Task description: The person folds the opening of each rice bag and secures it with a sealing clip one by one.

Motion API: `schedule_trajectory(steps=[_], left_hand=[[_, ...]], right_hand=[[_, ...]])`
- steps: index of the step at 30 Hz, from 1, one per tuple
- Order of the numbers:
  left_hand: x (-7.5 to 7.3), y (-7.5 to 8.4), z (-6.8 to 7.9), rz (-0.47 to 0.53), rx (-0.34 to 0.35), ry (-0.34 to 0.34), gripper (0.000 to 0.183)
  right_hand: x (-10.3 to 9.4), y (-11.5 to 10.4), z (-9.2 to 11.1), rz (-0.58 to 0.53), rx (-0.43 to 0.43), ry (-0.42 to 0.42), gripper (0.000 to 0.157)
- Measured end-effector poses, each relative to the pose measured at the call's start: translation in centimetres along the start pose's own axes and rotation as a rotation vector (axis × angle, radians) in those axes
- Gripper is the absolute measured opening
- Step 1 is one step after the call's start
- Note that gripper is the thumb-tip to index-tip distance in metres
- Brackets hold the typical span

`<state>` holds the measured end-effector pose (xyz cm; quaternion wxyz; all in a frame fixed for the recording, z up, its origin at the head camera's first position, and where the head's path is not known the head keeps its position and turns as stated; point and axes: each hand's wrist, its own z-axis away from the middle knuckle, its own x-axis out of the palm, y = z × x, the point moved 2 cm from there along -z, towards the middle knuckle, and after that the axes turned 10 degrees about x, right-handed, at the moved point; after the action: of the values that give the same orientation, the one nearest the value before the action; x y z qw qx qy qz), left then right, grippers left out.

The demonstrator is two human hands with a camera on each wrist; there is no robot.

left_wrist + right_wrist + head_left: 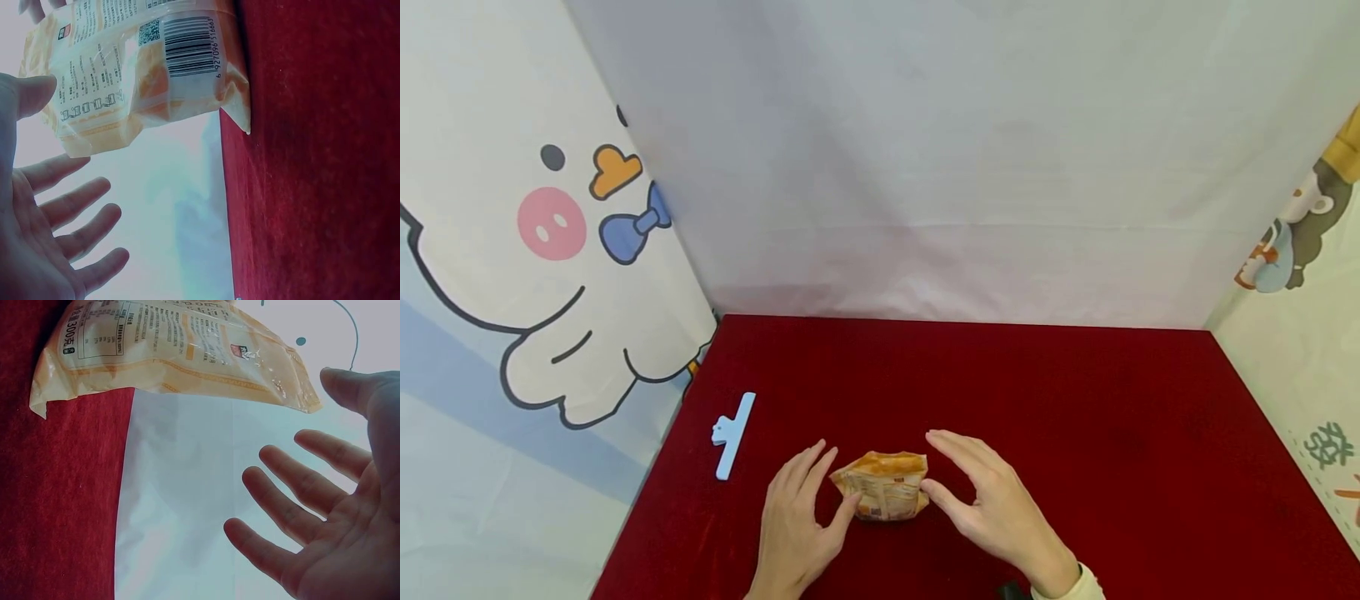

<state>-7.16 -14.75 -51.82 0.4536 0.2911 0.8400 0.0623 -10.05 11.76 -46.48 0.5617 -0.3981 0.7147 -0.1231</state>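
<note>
Between the left hand [801,521] and the right hand [992,508], fingers loosely spread, sits a printed packet [886,490].

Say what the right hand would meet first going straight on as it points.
Probably the bag: the right hand has its thumb aimed at the bag's right end, while the other fingers point past its far side. Whether thumb and bag touch is unclear.

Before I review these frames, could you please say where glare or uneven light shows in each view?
Head view: uneven shading across the pale backdrop; left wrist view: backdrop washed out beside the left fingers, barcode readable; right wrist view: small bright glints on the glossy bag.
</note>
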Motion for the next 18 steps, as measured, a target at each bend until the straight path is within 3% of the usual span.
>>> schedule_trajectory(steps=[12, 18], left_hand=[[-0.4, 0.3, -0.1, 0.005, 0.042, 0.030, 0.059], [-0.6, 0.4, -0.1, 0.012, 0.021, 0.026, 0.058]], right_hand=[[0.3, -1.0, 0.1, -0.006, -0.038, 0.024, 0.057], [0.7, -1.5, 0.3, -0.008, -0.029, 0.010, 0.058]])
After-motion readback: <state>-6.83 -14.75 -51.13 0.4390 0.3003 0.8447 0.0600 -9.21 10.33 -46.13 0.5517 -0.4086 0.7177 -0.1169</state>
